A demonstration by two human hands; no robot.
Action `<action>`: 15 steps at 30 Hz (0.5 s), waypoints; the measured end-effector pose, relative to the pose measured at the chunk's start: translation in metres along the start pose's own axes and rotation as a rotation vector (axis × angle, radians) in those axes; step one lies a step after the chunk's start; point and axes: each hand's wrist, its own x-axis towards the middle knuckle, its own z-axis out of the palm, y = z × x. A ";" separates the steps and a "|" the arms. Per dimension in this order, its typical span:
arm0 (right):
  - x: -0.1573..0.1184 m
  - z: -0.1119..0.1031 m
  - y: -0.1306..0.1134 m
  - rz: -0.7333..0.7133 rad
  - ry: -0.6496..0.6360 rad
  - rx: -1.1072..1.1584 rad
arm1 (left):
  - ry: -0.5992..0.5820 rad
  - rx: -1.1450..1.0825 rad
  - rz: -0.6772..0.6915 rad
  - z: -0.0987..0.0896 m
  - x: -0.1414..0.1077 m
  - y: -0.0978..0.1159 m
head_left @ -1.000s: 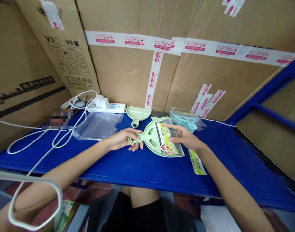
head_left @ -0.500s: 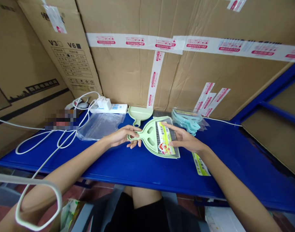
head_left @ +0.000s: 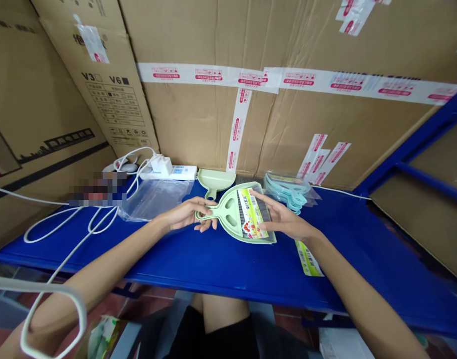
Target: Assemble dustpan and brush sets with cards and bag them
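"Green dustpan — where is it?"

"Mid-view, over the blue table, a brush and printed card inside."

"And the fingers?"

"The left hand's pinch its handle. The right hand's thumb and forefinger spread across the card; whether its hidden fingers grip, one can't tell."

"Other containers?"

"Clear bags at two o'clock — light-blue sets inside."

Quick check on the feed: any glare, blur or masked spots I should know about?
Head view, centre: left hand, right hand and pale green plastic dustpan set look fairly sharp; head view, left: clear flat plastic bag shows whitish glare, and a pixelated patch hides what lies there; head view, lower left: rounded white cable loop looks soft.
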 end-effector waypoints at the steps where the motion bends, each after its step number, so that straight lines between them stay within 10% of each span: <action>1: 0.000 0.000 0.000 0.019 0.002 0.007 | -0.003 -0.001 -0.002 0.000 0.000 0.000; 15: 0.003 -0.001 0.004 0.037 0.065 0.074 | -0.010 -0.013 0.018 -0.006 0.000 0.000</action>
